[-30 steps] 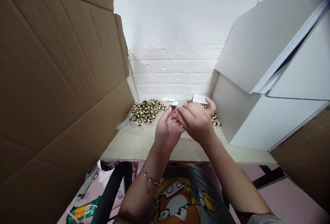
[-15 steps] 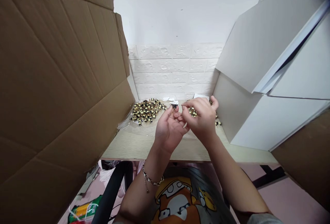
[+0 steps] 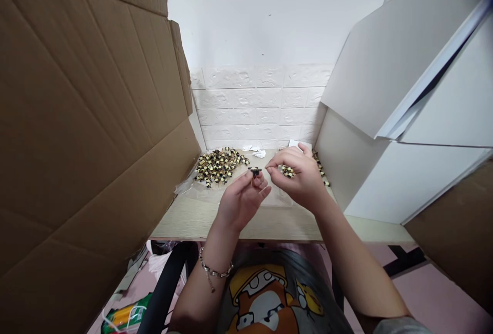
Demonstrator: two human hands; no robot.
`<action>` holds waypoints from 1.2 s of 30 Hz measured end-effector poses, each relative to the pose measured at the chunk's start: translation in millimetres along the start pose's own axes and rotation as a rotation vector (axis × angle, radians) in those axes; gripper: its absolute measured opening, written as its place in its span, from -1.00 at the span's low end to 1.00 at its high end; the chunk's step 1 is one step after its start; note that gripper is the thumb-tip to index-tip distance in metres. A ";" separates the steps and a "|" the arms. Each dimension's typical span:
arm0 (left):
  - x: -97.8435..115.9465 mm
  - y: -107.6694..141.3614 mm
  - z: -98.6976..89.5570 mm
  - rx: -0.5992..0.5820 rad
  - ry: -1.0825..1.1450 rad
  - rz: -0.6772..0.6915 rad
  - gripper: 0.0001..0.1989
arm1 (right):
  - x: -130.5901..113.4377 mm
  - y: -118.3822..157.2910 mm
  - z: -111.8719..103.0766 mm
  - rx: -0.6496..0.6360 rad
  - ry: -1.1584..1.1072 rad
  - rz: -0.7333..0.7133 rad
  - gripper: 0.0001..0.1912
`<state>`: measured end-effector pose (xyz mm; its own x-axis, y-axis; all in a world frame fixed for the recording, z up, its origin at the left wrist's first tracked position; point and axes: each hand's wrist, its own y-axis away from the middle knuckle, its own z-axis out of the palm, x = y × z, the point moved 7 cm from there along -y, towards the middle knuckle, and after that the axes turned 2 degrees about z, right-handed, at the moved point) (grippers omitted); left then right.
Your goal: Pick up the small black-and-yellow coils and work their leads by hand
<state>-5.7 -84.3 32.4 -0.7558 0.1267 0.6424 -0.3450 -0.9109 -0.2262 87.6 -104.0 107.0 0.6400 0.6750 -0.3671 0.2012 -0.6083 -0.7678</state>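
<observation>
My left hand (image 3: 243,198) pinches a small black-and-yellow transformer (image 3: 254,171) between thumb and fingers, with thin copper-coloured wires hanging below it. My right hand (image 3: 298,177) is just to the right, thumb and forefinger pressed together a short gap away from the transformer. Whether anything tiny is between those fingertips I cannot make out. Beyond my left hand lies a heap of similar transformers (image 3: 217,165) on a clear plastic sheet. A second heap of transformers (image 3: 288,171) shows behind my right hand, which hides part of it.
Scraps of white paper (image 3: 259,154) lie toward the back of the pale wooden table (image 3: 281,223). A tall cardboard sheet (image 3: 96,98) walls the left side. White boxes (image 3: 370,170) stand along the right, and a white brick-patterned wall (image 3: 262,100) closes the back.
My left hand has moved left and a little nearer with the transformer, which has turned to show its pale top. My right hand has come away from the left hand, still pinched.
</observation>
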 end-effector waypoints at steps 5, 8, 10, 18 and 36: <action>27.9 5.9 -0.6 -0.077 -0.567 0.248 -0.87 | -5.2 -4.3 0.2 -0.189 0.005 -0.074 -0.93; 43.6 6.1 1.6 -0.005 -0.944 0.391 -0.89 | -3.3 -7.9 -1.4 -0.193 0.093 -0.085 -0.93; 51.0 6.0 3.9 0.047 -1.101 0.481 -0.90 | -2.8 -9.3 -2.0 -0.162 0.177 -0.107 -0.90; 46.3 6.1 6.9 0.114 -1.325 0.565 -0.87 | 2.3 -5.6 7.2 -0.167 0.275 -0.138 -0.88; 33.3 8.6 4.0 0.178 -0.696 0.510 -0.94 | 3.9 5.9 -5.9 -0.081 -0.092 -0.007 -0.93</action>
<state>-31.7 -89.5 54.7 -0.2631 -0.5272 0.8079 0.0778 -0.8463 -0.5270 95.7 -107.3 104.2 0.5679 0.7130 -0.4113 0.2675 -0.6324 -0.7270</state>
